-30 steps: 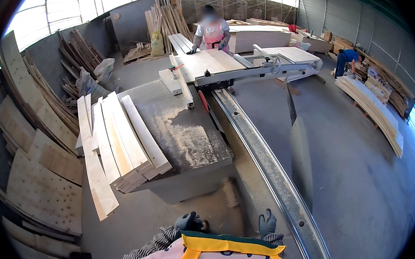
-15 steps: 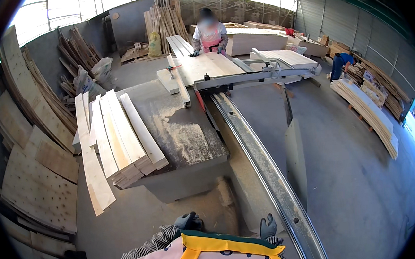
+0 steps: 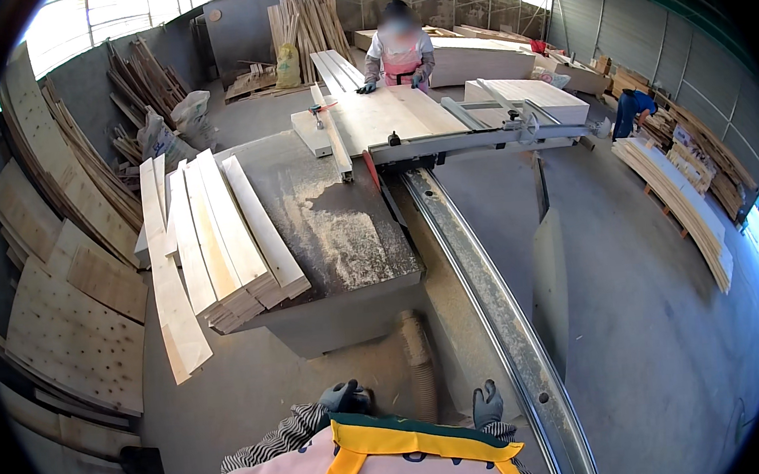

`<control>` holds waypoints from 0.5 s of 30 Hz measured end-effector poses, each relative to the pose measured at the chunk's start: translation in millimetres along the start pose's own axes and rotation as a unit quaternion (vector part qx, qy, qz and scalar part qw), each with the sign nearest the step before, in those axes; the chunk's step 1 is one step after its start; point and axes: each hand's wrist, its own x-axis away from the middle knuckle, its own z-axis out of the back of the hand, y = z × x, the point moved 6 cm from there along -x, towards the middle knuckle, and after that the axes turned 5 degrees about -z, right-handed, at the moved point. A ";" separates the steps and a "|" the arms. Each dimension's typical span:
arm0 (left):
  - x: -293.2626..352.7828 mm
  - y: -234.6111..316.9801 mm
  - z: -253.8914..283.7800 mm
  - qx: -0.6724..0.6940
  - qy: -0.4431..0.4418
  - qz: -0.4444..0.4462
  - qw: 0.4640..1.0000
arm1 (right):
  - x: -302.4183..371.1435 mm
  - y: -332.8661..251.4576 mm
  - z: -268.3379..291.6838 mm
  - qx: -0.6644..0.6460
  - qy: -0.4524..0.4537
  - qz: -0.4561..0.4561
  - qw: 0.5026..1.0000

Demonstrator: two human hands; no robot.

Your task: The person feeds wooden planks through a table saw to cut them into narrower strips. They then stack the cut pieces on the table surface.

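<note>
My left hand (image 3: 345,398), in a grey glove with dark finger coating, hovers in front of the saw table's (image 3: 341,316) near side. Its fingers look loosely bent and hold nothing I can see. My right hand (image 3: 488,405), gloved alike, is raised beside the long metal sliding rail (image 3: 492,304), thumb and fingers apart. Neither hand touches the machine. On the far end of the table a wide wooden panel (image 3: 397,115) lies against the crossbar (image 3: 470,143). Behind it a co-worker in a pink apron (image 3: 401,57) has both gloved hands at its far edge. A red blade guard (image 3: 372,170) shows by the panel's near edge.
Stacked wooden strips (image 3: 224,240) cover the table's left side, some overhanging its edge. Sawdust (image 3: 348,239) lies beside them. A ribbed hose (image 3: 418,368) stands below. Boards (image 3: 84,336) lean at left. At right, a second person (image 3: 632,110) bends near a panel stack (image 3: 675,200).
The whole view has shifted slightly, with the machine and co-worker appearing a little further right and higher. My hands keep nearly the same place and pose.
</note>
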 end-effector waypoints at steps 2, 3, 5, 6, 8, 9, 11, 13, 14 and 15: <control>-3.9 -1.1 2.6 -0.001 -0.006 0.001 1.000 | 0.0 -0.5 -2.2 -0.006 0.003 -0.007 1.000; -5.1 -1.4 3.5 -0.004 -0.008 0.002 1.000 | -0.5 -0.7 -3.6 -0.009 0.004 -0.010 1.000; -4.8 0.3 -0.5 -0.014 -0.015 0.008 1.000 | -5.2 8.4 -6.4 -0.007 0.007 -0.001 1.000; -5.1 2.1 -2.5 -0.022 -0.005 0.011 1.000 | -8.0 12.6 -7.8 -0.006 0.009 0.003 1.000; -0.5 5.4 -4.5 -0.032 0.022 0.015 0.999 | -10.6 13.0 -12.6 -0.004 -0.002 0.008 1.000; -1.8 5.1 -3.5 -0.034 0.019 0.017 0.999 | -11.9 12.8 -15.1 -0.002 -0.007 0.011 1.000; -5.7 5.1 -0.5 -0.037 0.014 0.022 0.999 | -15.7 11.9 -20.6 0.000 -0.018 0.006 1.000; -9.6 4.7 3.2 -0.042 0.021 0.027 0.999 | -20.6 8.4 -25.0 0.012 -0.021 0.020 0.999; -11.8 4.4 5.1 -0.044 0.024 0.029 0.998 | -25.3 6.2 -28.2 0.023 -0.018 0.037 0.999; -14.3 4.4 8.6 -0.042 0.026 0.028 0.998 | -29.3 2.7 -31.7 0.033 -0.016 0.055 0.998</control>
